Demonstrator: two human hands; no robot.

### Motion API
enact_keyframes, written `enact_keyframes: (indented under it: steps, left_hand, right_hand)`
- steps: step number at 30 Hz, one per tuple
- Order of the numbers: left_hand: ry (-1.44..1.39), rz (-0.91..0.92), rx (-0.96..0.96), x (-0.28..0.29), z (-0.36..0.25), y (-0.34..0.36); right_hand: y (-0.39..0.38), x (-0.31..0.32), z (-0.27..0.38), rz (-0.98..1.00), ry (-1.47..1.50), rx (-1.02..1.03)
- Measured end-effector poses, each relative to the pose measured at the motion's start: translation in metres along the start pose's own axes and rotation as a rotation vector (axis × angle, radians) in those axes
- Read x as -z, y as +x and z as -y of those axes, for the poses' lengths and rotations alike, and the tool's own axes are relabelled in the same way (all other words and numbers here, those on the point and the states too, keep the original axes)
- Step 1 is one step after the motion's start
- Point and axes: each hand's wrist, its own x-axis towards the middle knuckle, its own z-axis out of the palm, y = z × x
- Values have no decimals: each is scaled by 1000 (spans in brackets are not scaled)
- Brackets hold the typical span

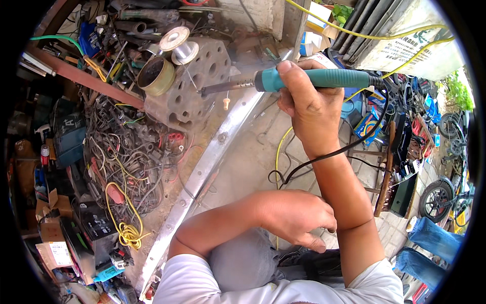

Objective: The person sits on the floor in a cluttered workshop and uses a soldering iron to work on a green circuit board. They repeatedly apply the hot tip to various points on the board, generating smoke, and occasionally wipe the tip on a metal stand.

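My right hand (314, 101) is wrapped round the green grip of a soldering iron (283, 79), held level with its tip pointing left. A thin wire runs down from the solder spool (179, 44) to about the tip; whether they touch I cannot tell. The spool stands on a grey metal block (210, 58) with round holes, next to a brass-coloured cup (156, 76). Just below the iron's shaft hangs a small cream-coloured piece (226, 104) on a thin lead. My left hand (296, 215) rests near my knee, fingers loosely bent and apart, with nothing visible in it.
A metal rail (202, 164) crosses diagonally beside the block. Tangled cables (126, 152) and scrap lie left of it. The iron's black cord (349, 147) loops past my right wrist. A wooden-framed rack (387, 172) stands right, and another person's jeans-clad legs (435, 243) show lower right.
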Motion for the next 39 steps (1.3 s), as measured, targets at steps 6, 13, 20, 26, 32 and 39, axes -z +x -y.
enact_keyframes:
  steps: [6, 13, 20, 26, 32, 39]
  left_hand:
    - [11, -6, 27, -1, 1, -2]
    - [29, 18, 45, 1, 0, 0]
    - [37, 23, 46, 0, 2, 0]
    - [42, 20, 57, 0, 2, -2]
    - [50, 25, 52, 0, 3, -1]
    - [35, 19, 51, 1, 2, -2]
  right_hand:
    - [0, 0, -4, -10, 13, -10]
    - [1, 0, -5, -12, 32, -18]
    - [2, 1, -6, -15, 50, -27]
    - [2, 1, -8, -13, 34, -11]
    - [2, 1, -7, -32, 40, -14]
    - [3, 0, -8, -17, 54, -18]
